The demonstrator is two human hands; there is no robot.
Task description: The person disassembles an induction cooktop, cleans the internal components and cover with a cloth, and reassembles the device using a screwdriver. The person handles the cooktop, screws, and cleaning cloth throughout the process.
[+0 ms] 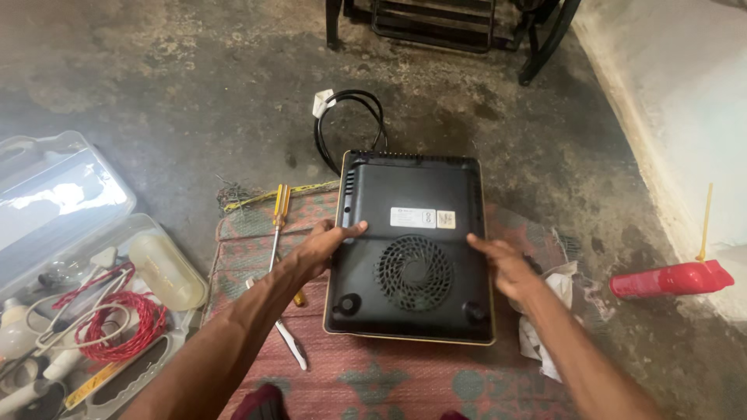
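Observation:
A black induction cooktop [408, 194] lies upside down on a worn reddish mat [373, 381], its round fan grille and rubber feet facing up. My left hand [327, 243] grips its left edge, thumb on the underside. My right hand [506, 268] rests on its right edge with fingers spread on the black base. A black power cord [346, 117] with a white plug loops behind the cooktop. A yellow-handled screwdriver [278, 214] lies on the mat just left of my left hand.
An open clear plastic toolbox [70, 272] at left holds red and white wires and small parts. A red spray can [669, 278] lies at right near the wall. A white rag [548, 311] lies beside the cooktop. Black metal furniture legs [467, 31] stand behind.

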